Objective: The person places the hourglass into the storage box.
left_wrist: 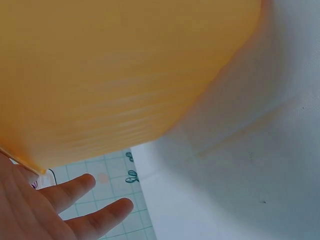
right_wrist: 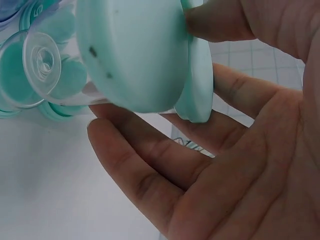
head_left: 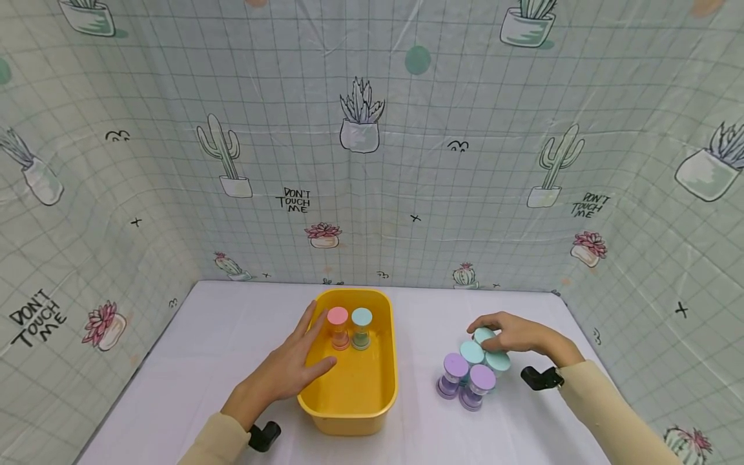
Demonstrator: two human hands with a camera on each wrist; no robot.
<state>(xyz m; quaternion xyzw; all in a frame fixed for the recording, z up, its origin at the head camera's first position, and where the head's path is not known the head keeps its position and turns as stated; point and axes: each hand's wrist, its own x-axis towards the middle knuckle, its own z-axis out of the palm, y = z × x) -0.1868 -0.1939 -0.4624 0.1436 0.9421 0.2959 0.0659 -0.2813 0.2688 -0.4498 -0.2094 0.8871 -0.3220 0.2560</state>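
Note:
My left hand (head_left: 286,369), fingers spread, lies along the left rim of a yellow tub (head_left: 349,421); the tub's outer wall (left_wrist: 115,75) fills much of the left wrist view. Inside stand a pink sand timer (head_left: 338,328) and a light blue sand timer (head_left: 361,328), both upright. Over on the right, my right hand (head_left: 519,336) grips the rearmost mint green sand timer (head_left: 484,334) by its cap, thumb on one side and fingers on the other. Two more mint green sand timers (head_left: 471,352) stand close beside it, partly hidden by the hand and timers in front.
Two purple sand timers (head_left: 456,367) stand upright at the front of the right-hand group. The white table (head_left: 418,413) runs between tub and group. Behind and at both sides hangs a gridded curtain (head_left: 407,174) with cactus drawings. Each wrist carries a small black camera (head_left: 542,378).

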